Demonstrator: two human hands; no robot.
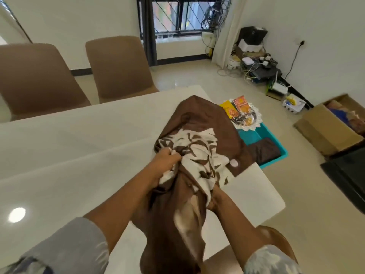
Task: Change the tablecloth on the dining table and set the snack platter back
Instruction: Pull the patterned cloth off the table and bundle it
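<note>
Where the view begins at 9 o'clock, two brown chairs (33, 76) stand pushed in along the far side of a glossy white dining table (79, 145). Pale tiled floor (197, 76); white walls; a barred window (173, 14) at 12 o'clock.

Left hand (167, 161): fingers closed tight, clutching a bunch of the tablecloth (199, 119), near the middle of the view.

Tablecloth: brown, with a white leaf-print side showing where it is crumpled. It lies gathered on the table's right end. Long axis runs from 6 o'clock, where it hangs off the near edge between the forearms, up to a tip pointing at about 1 o'clock, toward the far right corner.

Right hand (215, 200): at 5 o'clock from the left hand, fingers buried in a fold, gripping the cloth.

Past the table's right edge, at 2 o'clock, a teal tray (276, 141) sits on the floor. The snack platter (246, 115), lace-edged and holding packets, rests on the tray's far end; a folded brown cloth (264, 151) lies at its near end.

Further right: a tangle of cables and devices (256, 62) by the wall, then an open cardboard box (324, 131) at 3 o'clock.
</note>
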